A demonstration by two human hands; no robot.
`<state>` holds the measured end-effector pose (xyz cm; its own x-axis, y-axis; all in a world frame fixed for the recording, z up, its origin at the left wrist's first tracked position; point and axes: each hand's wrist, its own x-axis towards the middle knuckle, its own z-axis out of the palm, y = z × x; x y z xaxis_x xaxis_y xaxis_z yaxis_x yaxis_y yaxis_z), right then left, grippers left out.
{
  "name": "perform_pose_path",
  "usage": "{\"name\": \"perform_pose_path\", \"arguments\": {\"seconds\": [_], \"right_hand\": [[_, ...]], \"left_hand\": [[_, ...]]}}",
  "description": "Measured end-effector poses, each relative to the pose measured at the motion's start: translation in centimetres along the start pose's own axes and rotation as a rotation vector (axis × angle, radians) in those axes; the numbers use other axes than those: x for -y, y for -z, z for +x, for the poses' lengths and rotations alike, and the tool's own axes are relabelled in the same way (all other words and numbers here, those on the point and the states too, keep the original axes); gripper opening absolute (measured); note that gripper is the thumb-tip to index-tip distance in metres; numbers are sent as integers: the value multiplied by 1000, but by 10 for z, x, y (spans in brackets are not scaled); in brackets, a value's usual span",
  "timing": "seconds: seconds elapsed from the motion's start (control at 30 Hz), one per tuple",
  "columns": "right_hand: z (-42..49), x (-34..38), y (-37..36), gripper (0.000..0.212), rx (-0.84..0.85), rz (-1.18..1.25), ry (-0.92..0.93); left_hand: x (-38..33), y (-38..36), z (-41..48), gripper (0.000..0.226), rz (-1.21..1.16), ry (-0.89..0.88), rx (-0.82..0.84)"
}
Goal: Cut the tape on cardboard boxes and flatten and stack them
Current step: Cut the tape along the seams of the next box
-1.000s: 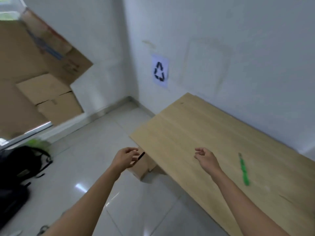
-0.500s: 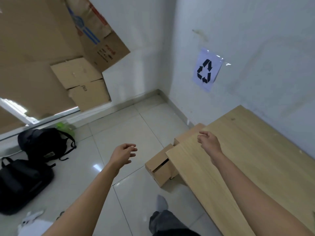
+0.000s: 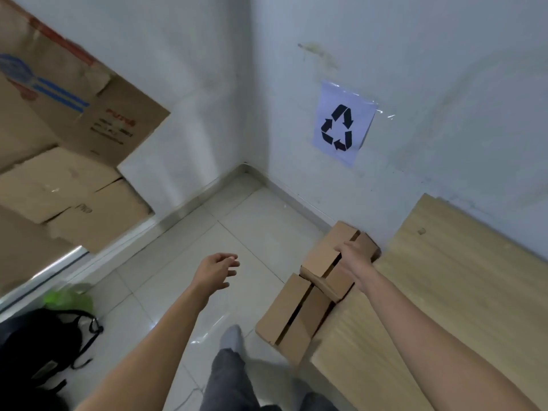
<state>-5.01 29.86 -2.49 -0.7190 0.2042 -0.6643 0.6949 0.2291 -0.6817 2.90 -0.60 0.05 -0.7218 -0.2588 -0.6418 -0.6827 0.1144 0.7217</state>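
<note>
Two small brown cardboard boxes stand on the floor against the left end of the wooden table [image 3: 444,292]. The far box [image 3: 323,256] sits close to the wall, and the near box [image 3: 293,318] lies in front of it. My right hand [image 3: 353,253] reaches down onto the top of the far box, fingers curled at its flap; whether it grips is unclear. Over the bare floor tiles to the left of the boxes hovers my left hand [image 3: 218,272], fingers spread, holding nothing. No cutter is in view.
Large flattened cardboard sheets [image 3: 68,143] lean against the left wall. Black bags [image 3: 38,351] and something green [image 3: 65,301] lie on the floor at lower left. A recycling sign [image 3: 342,126] hangs on the wall. My leg and socked foot [image 3: 232,339] stand on the tiles.
The view swung left and down, taking the green cutter on the table out of sight. My right hand moved off the table end down onto the far box. My left hand opened.
</note>
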Motion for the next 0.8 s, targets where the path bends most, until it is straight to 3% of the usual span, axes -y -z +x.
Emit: {"name": "perform_pose_path", "arguments": {"seconds": [0.2, 0.4, 0.7, 0.8], "right_hand": [[96, -4, -63, 51, -239, 77, -195], [204, -61, -98, 50, -491, 62, -346], [316, -202, -96, 56, -596, 15, -505], [354, -242, -87, 53, -615, 18, -542]], "left_hand": [[-26, -13, 167, 19, 174, 9, 206], [-25, -76, 350, 20, 384, 6, 398], [38, -253, 490, 20, 683, -109, 693], [72, -310, 516, 32, 811, -103, 778]]}}
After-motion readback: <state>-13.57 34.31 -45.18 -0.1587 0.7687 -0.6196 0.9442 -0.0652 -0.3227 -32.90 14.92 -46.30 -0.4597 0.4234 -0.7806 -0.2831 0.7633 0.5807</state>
